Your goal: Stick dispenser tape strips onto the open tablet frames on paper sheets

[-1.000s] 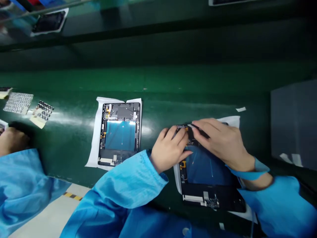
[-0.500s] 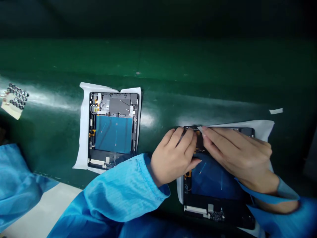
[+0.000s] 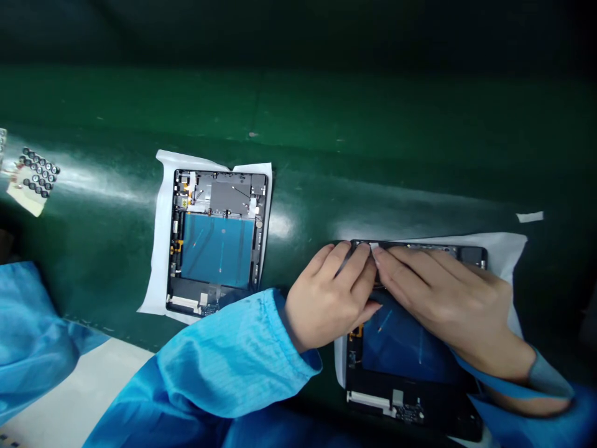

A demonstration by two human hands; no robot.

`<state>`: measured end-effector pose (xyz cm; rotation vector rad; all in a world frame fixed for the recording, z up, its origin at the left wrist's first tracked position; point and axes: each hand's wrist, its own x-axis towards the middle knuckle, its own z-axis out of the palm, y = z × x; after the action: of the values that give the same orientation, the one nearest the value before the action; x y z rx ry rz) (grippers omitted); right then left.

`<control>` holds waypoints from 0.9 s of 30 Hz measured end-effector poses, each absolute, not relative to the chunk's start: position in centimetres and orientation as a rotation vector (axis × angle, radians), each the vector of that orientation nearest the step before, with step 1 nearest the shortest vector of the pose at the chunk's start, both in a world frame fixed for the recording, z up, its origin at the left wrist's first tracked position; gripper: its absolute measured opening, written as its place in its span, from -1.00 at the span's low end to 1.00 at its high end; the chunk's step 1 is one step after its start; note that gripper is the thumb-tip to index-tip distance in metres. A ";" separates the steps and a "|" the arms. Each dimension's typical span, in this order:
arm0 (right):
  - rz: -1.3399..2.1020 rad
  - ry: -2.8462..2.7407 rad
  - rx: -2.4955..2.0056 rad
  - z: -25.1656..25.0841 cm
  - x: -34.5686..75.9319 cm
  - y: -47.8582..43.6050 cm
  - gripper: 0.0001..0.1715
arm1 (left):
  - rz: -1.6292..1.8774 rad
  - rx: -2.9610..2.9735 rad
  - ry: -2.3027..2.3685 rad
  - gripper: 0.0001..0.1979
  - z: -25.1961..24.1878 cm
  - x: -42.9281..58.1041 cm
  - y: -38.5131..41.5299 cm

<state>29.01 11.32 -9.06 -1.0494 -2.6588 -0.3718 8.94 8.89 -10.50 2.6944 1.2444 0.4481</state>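
An opened tablet with a blue panel and exposed circuit parts lies on a white sheet at the lower right. My left hand curls its fingers over the tablet's top left corner, thumb apart and resting toward the blue panel. Pressed together, the fingertips of my right hand pinch a small white tape strip at the tablet's top edge, close beside my left fingertips. Both hands hide the parts beneath them.
Another opened tablet lies on a white sheet to the left. At far left is a pale card with several small round black parts, above a co-worker's blue sleeve. A white scrap lies on the green table at right.
The right fingertips have come slightly closer to the left ones, and less of the white strip shows. The whole view has shifted a little.
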 end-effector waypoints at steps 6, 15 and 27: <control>-0.393 -2.683 -1.059 -9.0 28.9 11.2 -0.76 | 0.485 2.661 1.240 -0.53 -10.4 8.9 8.9; -0.399 -2.782 -1.153 -8.3 27.9 10.8 -0.77 | 0.534 2.647 1.231 -0.55 -10.5 9.0 8.9; -0.347 -2.765 -1.234 -8.2 27.0 9.0 -0.66 | 0.238 2.711 1.133 -0.42 -10.1 8.2 9.7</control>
<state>27.03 9.04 -8.19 -1.2337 -2.7653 -0.3469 8.21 9.75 -10.13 2.7112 1.1325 0.2377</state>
